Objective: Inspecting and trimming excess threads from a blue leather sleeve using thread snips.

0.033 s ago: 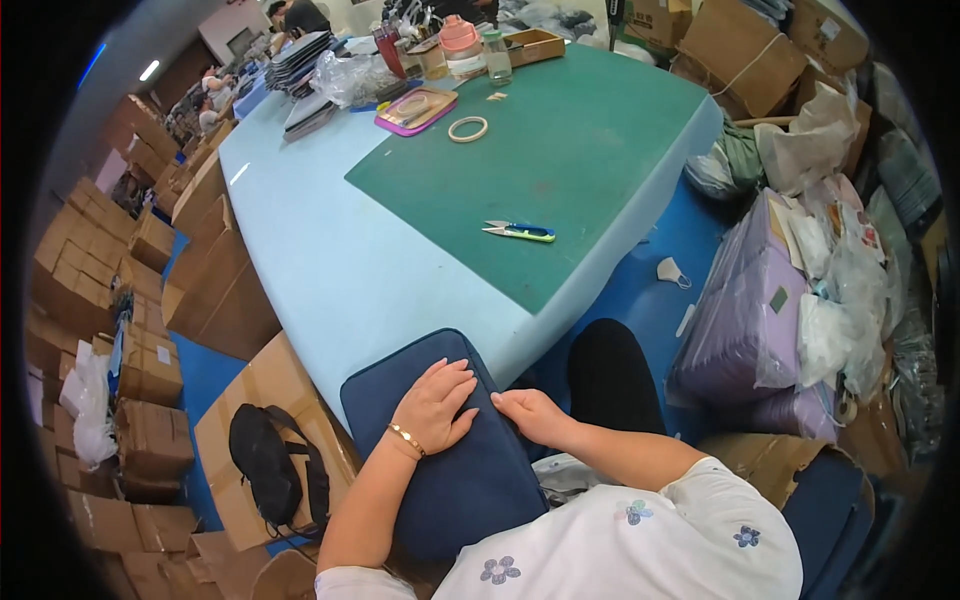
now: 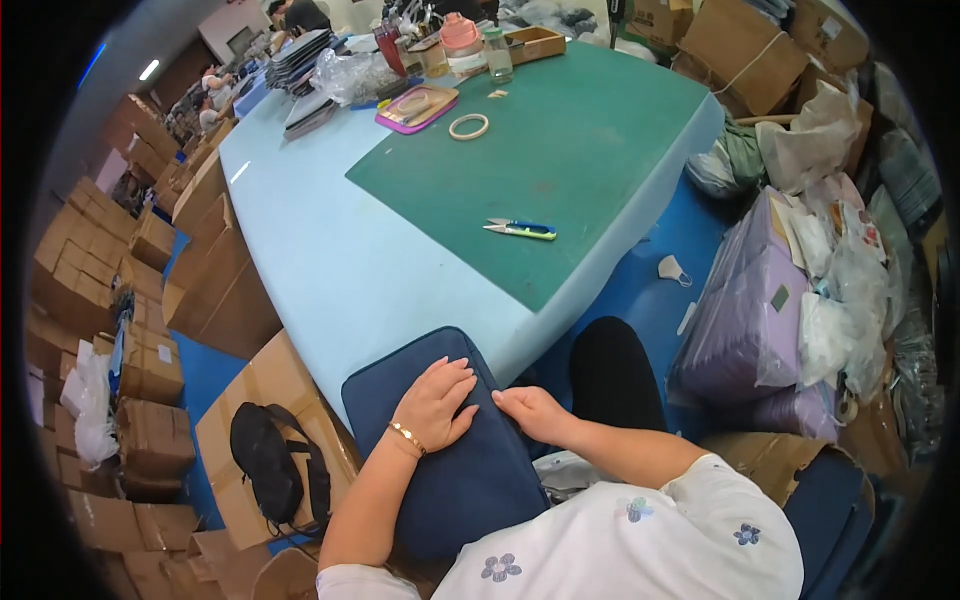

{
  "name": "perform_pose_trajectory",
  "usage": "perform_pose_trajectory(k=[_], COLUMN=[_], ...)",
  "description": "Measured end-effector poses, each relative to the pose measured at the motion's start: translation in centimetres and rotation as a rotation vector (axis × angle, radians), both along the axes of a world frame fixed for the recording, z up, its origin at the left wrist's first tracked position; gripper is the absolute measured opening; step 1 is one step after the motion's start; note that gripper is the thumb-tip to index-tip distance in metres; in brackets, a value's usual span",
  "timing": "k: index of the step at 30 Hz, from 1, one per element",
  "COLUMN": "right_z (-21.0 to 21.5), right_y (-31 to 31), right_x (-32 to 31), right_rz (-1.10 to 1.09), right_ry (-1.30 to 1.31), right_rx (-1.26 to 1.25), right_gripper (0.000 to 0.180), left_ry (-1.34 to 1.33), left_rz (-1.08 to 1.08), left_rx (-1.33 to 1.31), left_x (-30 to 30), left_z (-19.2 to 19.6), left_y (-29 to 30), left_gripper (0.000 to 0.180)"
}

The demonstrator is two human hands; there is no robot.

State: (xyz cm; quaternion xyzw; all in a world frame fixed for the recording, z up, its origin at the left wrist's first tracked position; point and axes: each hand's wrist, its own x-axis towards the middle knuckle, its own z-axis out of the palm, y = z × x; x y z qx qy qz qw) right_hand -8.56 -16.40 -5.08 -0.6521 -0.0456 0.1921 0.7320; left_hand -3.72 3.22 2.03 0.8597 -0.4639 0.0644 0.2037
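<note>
Case [image 2: 470,490] in navy blue at the near corner of the bench [image 2: 320,250]

Before you, the bench has a pale blue top, with a green mat [image 2: 590,150] over its right side. On the mat lie blue-and-green thread snips [image 2: 522,230] and a tan ring [image 2: 468,127]; a purple-rimmed tray [image 2: 393,122] sits at its far left edge. Beyond are a pink bottle [image 2: 460,38], a glass jar [image 2: 497,60] and a wooden box [image 2: 537,44], with crumpled clear plastic [image 2: 350,78] further left. Cartons [image 2: 155,365] crowd your left; purple goods wrapped in film [image 2: 745,300] stand on your right, past a blue floor [image 2: 640,265]. A black bag [image 2: 268,460] lies on a nearer carton.

Your case is flat, with rounded corners, a smooth fabric face and a dark seam along its rim. It slants between your body and the bench, its far end overlapping the corner in view. Your left hand [image 2: 435,405] lies palm down on it, fingers extended and gripping nothing; your right hand [image 2: 535,413] is curled at the right-hand edge, pinching the rim.

Your right fingertips are tucked out of sight, your left arm covers part of the case, and your shirt [image 2: 590,550] hides its lower end. You cannot tell what supports it underneath. People at the far upper left are small and indistinct, and darkness cuts off the view's corners
</note>
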Motion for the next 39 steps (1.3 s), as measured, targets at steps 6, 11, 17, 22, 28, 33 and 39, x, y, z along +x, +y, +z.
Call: perform_pose_trajectory(k=[6, 11, 17, 22, 28, 33, 39], right_z=[0.6, 1.8, 4.7, 5.3, 2.7, 3.8, 4.9], right_y=[-0.9, -2.6, -5.3, -6.9, -8.3, -6.4, -4.4], right_x=[0.0, 1.0, 9.8, 18.1, 20.5, 16.7, 9.5], right_rz=[0.091, 0.036, -0.447, -0.561, -0.340, -0.407, -0.074], right_ry=[-0.068, -0.297, -1.028, -1.165, -0.985, -0.687, -0.202], right_rx=[-0.126, -0.467, -0.713, -0.968, -1.178, -0.846, -0.282], right_gripper=[0.043, 0.036, 0.015, 0.032, 0.024, 0.018, 0.031], left_ry=[0.036, -0.046, 0.020, 0.001, -0.042, 0.001, -0.125], left_rz=[0.056, 0.056, 0.068, 0.099, 0.094, 0.149, 0.200], left_rx=[-0.031, 0.070, -0.016, -0.061, -0.047, -0.075, 0.050], left_x=[-0.3, -0.3, 0.1, 0.0, 0.1, -0.3, -0.5], left_z=[0.1, 1.3, 0.2, 0.6, 0.2, -0.1, 0.3], left_y=[-0.2, -0.5, -0.2, -0.5, -0.5, -0.4, -0.6], left_gripper=[0.042, 0.038, 0.041, 0.048, 0.049, 0.048, 0.049])
